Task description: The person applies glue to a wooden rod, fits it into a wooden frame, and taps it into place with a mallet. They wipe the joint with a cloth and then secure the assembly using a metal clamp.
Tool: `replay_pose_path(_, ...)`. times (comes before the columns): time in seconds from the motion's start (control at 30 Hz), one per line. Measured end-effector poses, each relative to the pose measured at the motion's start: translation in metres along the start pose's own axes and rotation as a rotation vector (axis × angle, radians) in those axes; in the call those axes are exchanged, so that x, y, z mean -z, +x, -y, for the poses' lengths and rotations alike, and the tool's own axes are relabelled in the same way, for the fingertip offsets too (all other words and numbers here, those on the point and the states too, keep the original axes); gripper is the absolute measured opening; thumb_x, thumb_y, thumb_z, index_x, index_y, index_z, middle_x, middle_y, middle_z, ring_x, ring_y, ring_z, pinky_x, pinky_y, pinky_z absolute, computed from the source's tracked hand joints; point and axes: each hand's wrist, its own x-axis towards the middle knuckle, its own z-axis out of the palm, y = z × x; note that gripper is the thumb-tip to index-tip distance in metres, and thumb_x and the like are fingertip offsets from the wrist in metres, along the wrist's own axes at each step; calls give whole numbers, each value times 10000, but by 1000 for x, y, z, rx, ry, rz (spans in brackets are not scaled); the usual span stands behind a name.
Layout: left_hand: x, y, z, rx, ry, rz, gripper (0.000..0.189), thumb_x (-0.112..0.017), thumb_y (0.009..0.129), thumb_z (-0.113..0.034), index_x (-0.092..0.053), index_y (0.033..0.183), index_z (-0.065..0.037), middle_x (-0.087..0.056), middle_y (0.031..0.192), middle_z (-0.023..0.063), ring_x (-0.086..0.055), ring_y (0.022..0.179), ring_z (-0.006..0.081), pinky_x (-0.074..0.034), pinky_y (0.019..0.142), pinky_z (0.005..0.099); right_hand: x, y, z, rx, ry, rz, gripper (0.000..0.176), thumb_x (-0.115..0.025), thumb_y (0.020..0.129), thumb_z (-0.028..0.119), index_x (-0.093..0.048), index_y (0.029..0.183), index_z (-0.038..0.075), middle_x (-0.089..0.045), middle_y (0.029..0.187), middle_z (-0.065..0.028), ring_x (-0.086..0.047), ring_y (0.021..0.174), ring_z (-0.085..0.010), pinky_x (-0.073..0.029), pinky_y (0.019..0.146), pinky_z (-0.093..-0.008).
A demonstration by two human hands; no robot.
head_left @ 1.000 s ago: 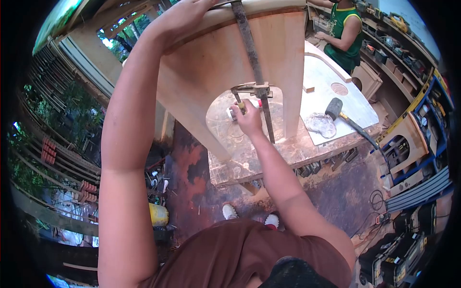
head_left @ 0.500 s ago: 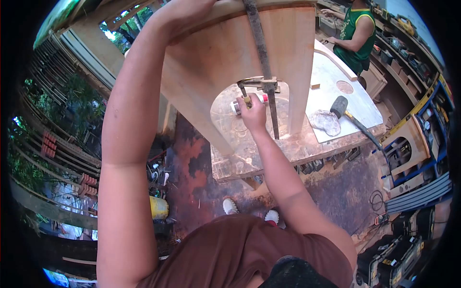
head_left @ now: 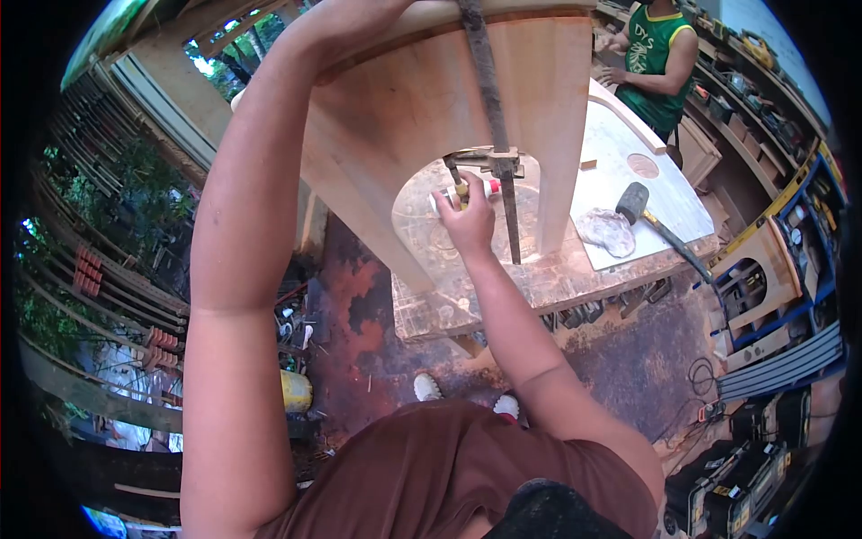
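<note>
A tall wooden piece (head_left: 422, 99) with an arched cut-out stands upright on the workbench (head_left: 557, 278). A rusty bar clamp (head_left: 489, 99) runs down its face, its jaw under the arch. My right hand (head_left: 469, 220) is closed around the clamp's screw handle (head_left: 461, 187) just below the arch. My left hand (head_left: 359, 18) reaches up and rests on the top edge of the wooden piece; its fingers are cut off by the frame's edge.
A rubber mallet (head_left: 651, 225) and a crumpled rag (head_left: 606, 231) lie on a white board (head_left: 628, 189) to the right on the bench. Another person in a green shirt (head_left: 660, 63) works at the far right by shelves. Tool cases (head_left: 736, 485) sit on the floor.
My right hand stays on the clamp's handle and has shifted slightly around it. The view has drifted a little. The person in green has turned.
</note>
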Motion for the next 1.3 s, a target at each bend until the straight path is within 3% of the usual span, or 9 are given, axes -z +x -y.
replay_pose_path(0.27, -5, 9, 11, -36, -81, 37, 596, -362, 1051, -497, -562, 1292, 10, -605, 1281, 152, -528, 1219, 232, -374, 1056, 331, 15, 32, -33, -100, 376, 556, 274, -715, 890, 279, -662, 1015, 42, -684, 780, -128, -660, 685, -265, -502, 650, -348)
replay_pose_path(0.4, -8, 11, 14, -31, -131, 3, 596, -359, 1051, -501, -570, 1274, 10, -613, 1262, 147, -533, 1205, 224, -379, 1047, 327, -1, 17, -30, -44, 351, 330, 305, -722, 878, 258, -637, 1086, 51, -647, 735, -111, -627, 658, -274, -497, 642, -376)
replay_pose_path(0.5, -2, 6, 6, -5, -59, 0, 592, -361, 1050, -500, -574, 1266, 8, -616, 1253, 157, -540, 1198, 233, -385, 1046, 334, -2, 5, 6, 437, -113, -222, 519, -755, 830, 279, -535, 1247, 60, -597, 654, -78, -625, 649, -307, -497, 634, -427)
replay_pose_path(0.53, 1, 4, 2, -42, -15, 10, 589, -363, 1050, -499, -576, 1264, 6, -616, 1252, 163, -544, 1197, 241, -387, 1045, 338, -1, 9, 8, 445, -114, -222, 519, -755, 830, 279, -535, 1247, 60, -597, 654, -78, -625, 649, -307, -497, 634, -427)
replay_pose_path(0.6, 1, 4, 6, -68, 24, 25, 585, -364, 1049, -498, -577, 1261, 5, -616, 1250, 170, -547, 1197, 249, -390, 1045, 341, 0, 8, 11, -26, -110, 49, 465, -751, 833, 321, -575, 1177, 62, -611, 641, -95, -648, 654, -322, -493, 625, -438)
replay_pose_path(0.87, -2, 11, 13, -73, 6, 12, 588, -373, 1044, -507, -573, 1272, -3, -616, 1251, 175, -547, 1209, 260, -392, 1045, 348, 12, 37, -14, -2, 359, 475, 290, -692, 907, 316, -677, 970, 33, -677, 784, -148, -657, 713, -303, -491, 649, -389)
replay_pose_path(1.0, -2, 12, 17, -92, -16, 11, 592, -375, 1042, -513, -576, 1267, -3, -616, 1248, 177, -549, 1205, 261, -392, 1045, 346, 9, 25, -12, -63, 313, 406, 306, -713, 888, 320, -667, 959, 27, -672, 801, -124, -636, 702, -288, -487, 649, -381)
replay_pose_path(1.1, -1, 12, 15, -28, 18, 28, 594, -378, 1041, -514, -573, 1267, -1, -613, 1251, 186, -550, 1203, 271, -395, 1044, 352, 0, 0, -11, -10, -4, 25, 332, -732, 862, 332, -628, 862, 16, -657, 748, -137, -621, 658, -296, -476, 627, -407)
replay_pose_path(1.3, -1, 11, 13, -43, 83, 1, 593, -381, 1042, -506, -571, 1264, 10, -609, 1259, 185, -549, 1205, 279, -400, 1041, 358, -2, 17, -35, -63, 179, 229, 330, -719, 884, 331, -640, 770, 31, -634, 649, -90, -588, 573, -240, -458, 577, -371)
